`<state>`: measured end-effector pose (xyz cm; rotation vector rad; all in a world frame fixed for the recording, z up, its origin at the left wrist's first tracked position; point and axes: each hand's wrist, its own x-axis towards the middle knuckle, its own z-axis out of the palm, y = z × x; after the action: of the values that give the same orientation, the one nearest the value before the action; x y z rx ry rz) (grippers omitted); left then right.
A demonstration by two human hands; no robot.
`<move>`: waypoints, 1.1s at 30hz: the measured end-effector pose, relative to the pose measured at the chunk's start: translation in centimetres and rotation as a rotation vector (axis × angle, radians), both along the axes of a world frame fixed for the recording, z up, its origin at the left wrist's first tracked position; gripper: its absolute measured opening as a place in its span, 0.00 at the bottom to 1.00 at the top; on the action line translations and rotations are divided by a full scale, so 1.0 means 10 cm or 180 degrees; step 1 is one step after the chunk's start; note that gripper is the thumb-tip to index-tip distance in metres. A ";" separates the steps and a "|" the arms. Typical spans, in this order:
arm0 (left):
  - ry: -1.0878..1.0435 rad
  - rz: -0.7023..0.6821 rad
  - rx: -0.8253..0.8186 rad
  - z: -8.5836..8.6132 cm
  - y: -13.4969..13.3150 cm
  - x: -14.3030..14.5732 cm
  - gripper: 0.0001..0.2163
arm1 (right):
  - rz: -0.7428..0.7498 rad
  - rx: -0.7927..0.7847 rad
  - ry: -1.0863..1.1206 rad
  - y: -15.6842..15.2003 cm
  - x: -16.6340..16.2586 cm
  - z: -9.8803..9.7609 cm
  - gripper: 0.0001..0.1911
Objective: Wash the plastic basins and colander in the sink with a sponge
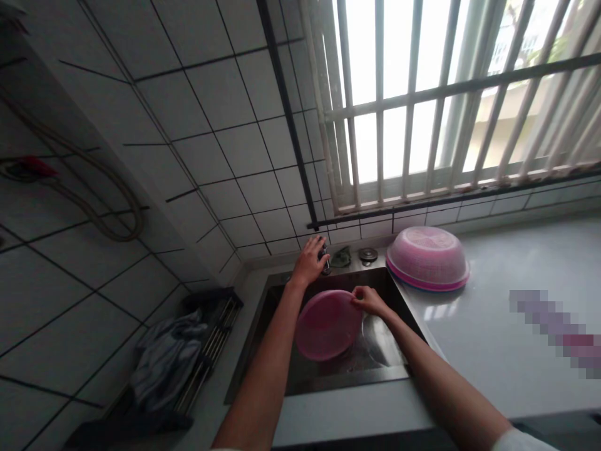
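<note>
My left hand (310,260) is on the faucet (325,262) at the back of the sink, its fingers curved over the top. Below it, a pink plastic basin (326,329) is tilted inside the metal sink (370,374). The rim of that basin is pinched at its upper right by my right hand (370,300), thumb and fingers closed. Whether water runs from the spout I cannot make out, since my left hand covers part of it.
Upside-down pink colanders or basins (427,257) are stacked on the counter (498,263) right of the sink. A dark cloth (341,257) and a round drain strainer (368,254) lie behind it. A striped towel (169,357) hangs on a rack (211,351) at left. A barred window (408,100) is ahead.
</note>
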<state>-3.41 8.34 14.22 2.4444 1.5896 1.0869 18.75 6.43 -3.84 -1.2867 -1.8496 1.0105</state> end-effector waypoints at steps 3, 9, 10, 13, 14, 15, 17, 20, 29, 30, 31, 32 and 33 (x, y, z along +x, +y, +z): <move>0.0100 -0.0017 -0.0240 -0.04 0.16 -0.04 0.20 | -0.0256 0.0372 0.0016 0.01 0.04 0.00 0.05; -0.0006 0.0132 -0.0296 0.07 0.28 -0.06 0.19 | -0.0605 0.0468 0.0239 0.03 0.07 0.05 0.06; -0.0016 0.0137 -0.0329 0.10 0.29 -0.06 0.19 | -0.0627 0.0443 0.0239 0.02 0.07 0.06 0.06; -0.0212 0.0021 -0.0277 0.10 0.26 -0.11 0.18 | -0.0654 0.0421 0.0169 0.01 0.07 0.09 0.06; -0.0368 -0.0018 -0.0200 0.05 0.22 -0.14 0.20 | -0.0665 0.0431 0.0112 0.00 0.07 0.09 0.05; -0.0603 0.0068 -0.0078 -0.03 0.16 -0.19 0.22 | -0.0683 0.0438 0.0040 0.00 0.08 0.10 0.05; -0.1302 0.0517 0.0126 -0.26 -0.03 -0.29 0.22 | -0.0724 0.0439 -0.0129 0.00 0.08 0.10 0.05; -0.1951 0.1054 -0.0236 -0.73 -0.37 -0.40 0.20 | -0.0768 0.0452 -0.0298 -0.02 0.04 0.12 0.06; -0.0636 0.1544 -0.1797 -1.43 -0.75 -0.40 0.24 | -0.0291 0.0556 -0.0095 -0.12 -0.10 0.15 0.09; -0.0802 0.1504 -0.1783 -1.45 -0.74 -0.44 0.23 | -0.0270 0.0585 -0.0109 -0.11 -0.07 0.13 0.12; -0.1013 0.1389 -0.1744 -1.47 -0.73 -0.48 0.22 | -0.0256 0.0579 -0.0201 -0.09 -0.03 0.10 0.15; -0.1244 0.1207 -0.1685 -1.49 -0.73 -0.53 0.21 | -0.0243 0.0527 -0.0357 -0.07 0.02 0.07 0.17; -0.1470 0.1039 -0.1610 -1.51 -0.72 -0.57 0.20 | -0.0228 0.0442 -0.0537 -0.05 0.07 0.04 0.16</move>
<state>-9.10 1.12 -0.91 1.5269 1.8419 1.0192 19.41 5.98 -3.41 -1.3789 -1.9473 0.7415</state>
